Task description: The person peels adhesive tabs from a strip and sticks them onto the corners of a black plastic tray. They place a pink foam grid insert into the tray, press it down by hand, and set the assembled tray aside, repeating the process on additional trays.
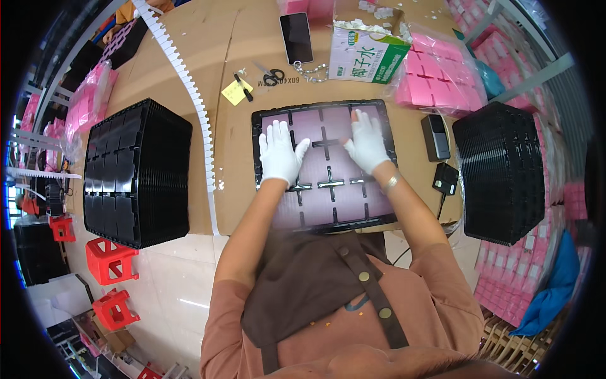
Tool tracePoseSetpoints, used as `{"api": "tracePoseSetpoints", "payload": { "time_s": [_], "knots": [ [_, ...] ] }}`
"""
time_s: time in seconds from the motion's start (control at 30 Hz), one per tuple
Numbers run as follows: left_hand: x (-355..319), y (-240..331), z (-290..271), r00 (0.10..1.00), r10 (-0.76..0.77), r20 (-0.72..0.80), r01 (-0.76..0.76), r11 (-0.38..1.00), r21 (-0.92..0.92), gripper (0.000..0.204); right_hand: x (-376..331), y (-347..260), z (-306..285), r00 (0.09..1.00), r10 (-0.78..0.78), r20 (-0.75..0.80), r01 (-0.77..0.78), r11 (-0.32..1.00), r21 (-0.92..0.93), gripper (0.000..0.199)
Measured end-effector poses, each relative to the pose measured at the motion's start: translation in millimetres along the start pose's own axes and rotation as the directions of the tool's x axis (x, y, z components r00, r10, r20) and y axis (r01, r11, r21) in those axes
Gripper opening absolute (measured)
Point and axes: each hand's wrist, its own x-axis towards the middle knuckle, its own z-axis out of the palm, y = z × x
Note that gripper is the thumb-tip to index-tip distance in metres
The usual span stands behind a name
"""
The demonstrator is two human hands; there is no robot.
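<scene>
In front of me a shallow black plastic tray (390, 170) lies on the cardboard-covered table. Pale pink-purple panels (315, 163) fill it, with black cross-shaped ribs showing between them. My left hand (281, 153), in a white glove, lies flat on the upper left part, fingers stretched and thumb out to the side. Across from it my right hand (367, 144), gloved too, rests on the upper right part with fingers extended; its thumb and a fingertip look bare. Neither hand grasps anything. Whether the panels are loose or fixed in the tray, I cannot tell.
Tall stacks of black trays stand at left (137, 174) and right (502, 174). Beyond the tray are scissors (273, 77), a pen on yellow notes (237, 93), a phone (297, 38), a carton of scraps (366, 54) and bagged pink foam (439, 76). A power bank (435, 138) lies at right.
</scene>
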Motion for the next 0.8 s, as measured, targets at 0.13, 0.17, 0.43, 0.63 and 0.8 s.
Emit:
{"api": "tracePoseSetpoints", "payload": {
  "time_s": [0.13, 0.17, 0.43, 0.63, 0.8],
  "knots": [
    [13, -22, 8, 0.998, -0.054, 0.029, 0.054, 0.998, 0.021, 0.066, 15, 27, 13, 0.996, 0.086, -0.041, -0.092, 0.976, -0.196, 0.077],
    [14, -18, 10, 0.998, -0.052, 0.031, 0.051, 0.998, 0.021, 0.066, 15, 36, 24, 0.995, 0.089, -0.039, -0.095, 0.976, -0.195, 0.077],
    [22, -14, 3, 0.998, -0.030, -0.056, 0.033, 0.998, 0.048, 0.071, 16, 47, 17, 1.000, 0.013, -0.014, -0.015, 0.988, -0.151, 0.076],
    [14, -41, 1, 1.000, 0.014, -0.027, -0.015, 1.000, -0.018, 0.068, -10, 55, -4, 0.996, 0.010, 0.091, -0.025, 0.985, 0.172, 0.064],
    [-81, -51, -64, 0.785, 0.537, 0.309, -0.494, 0.844, -0.211, 0.056, -122, 43, -28, 0.969, -0.247, -0.024, 0.243, 0.926, 0.290, 0.047]
  ]
}}
